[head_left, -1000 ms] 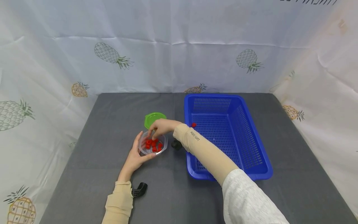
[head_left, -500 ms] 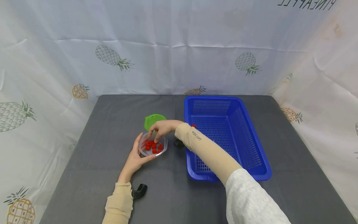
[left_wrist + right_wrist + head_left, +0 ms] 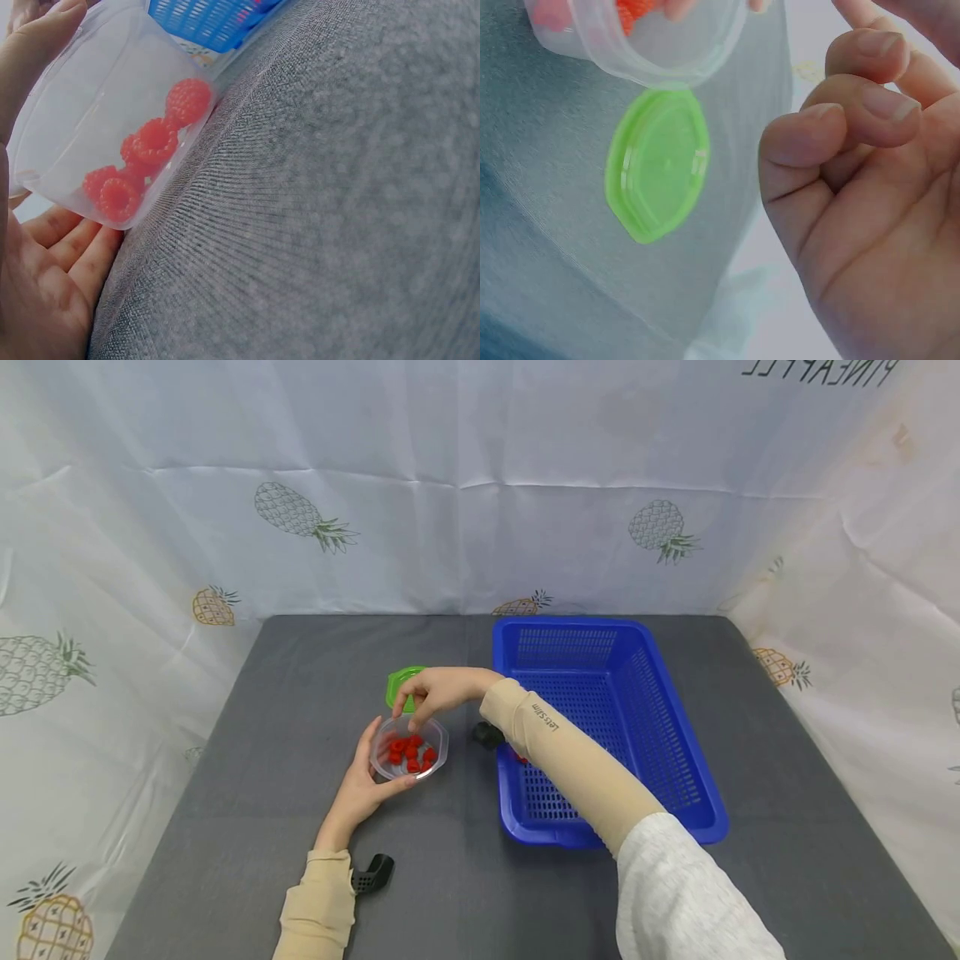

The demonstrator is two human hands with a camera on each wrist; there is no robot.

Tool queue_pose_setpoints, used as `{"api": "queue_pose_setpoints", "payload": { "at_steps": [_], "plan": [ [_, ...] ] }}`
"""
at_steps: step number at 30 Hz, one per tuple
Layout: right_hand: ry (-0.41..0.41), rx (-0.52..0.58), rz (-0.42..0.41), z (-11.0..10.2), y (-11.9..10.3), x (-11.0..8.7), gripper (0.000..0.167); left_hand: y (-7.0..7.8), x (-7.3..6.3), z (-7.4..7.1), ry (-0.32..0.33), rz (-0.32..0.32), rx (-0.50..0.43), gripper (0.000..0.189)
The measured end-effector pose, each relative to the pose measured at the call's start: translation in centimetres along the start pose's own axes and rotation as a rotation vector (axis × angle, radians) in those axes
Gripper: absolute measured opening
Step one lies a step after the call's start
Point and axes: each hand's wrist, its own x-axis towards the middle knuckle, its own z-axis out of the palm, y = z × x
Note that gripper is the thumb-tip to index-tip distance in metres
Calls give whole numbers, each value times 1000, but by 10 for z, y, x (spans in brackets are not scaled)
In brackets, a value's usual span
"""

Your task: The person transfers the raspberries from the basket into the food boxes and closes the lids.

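Observation:
My left hand (image 3: pixel 358 793) grips a clear plastic container (image 3: pixel 435 739), thumb on the near side and fingers round the left. Several red raspberries (image 3: pixel 154 141) lie in its bottom. Just above the rim hovers my right hand (image 3: pixel 442 689), thumb and forefinger apart. Nothing shows between these fingertips; the right wrist view shows the other fingers (image 3: pixel 802 139) curled towards the palm. Behind the container lies a green lid (image 3: pixel 660 165) on the grey cloth, partly covered by the right hand in the head view.
A blue slotted basket (image 3: pixel 678 743) stands to the right, with the right forearm across its near-left part. Something red (image 3: pixel 519 757) shows in it beside the sleeve. White pineapple-print sheets (image 3: pixel 457 485) hang behind and at the sides of the grey tabletop (image 3: pixel 247 827).
My right hand has risen out of the container, up and slightly right, and now covers more of the lid. My left hand keeps the container in place.

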Motion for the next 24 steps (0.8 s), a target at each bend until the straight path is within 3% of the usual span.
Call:
{"api": "queue_pose_setpoints", "payload": {
  "at_steps": [5, 16, 24],
  "plan": [
    [70, 22, -58, -9, -3, -14, 31, -22, 5, 0, 10, 31, -19, 100],
    [254, 151, -104, -24, 5, -54, 25, -24, 6, 2, 20, 26, 2, 100],
    [351, 221, -98, -28, 27, -82, 25, -24, 6, 2, 27, 19, 11, 100]
  ]
}}
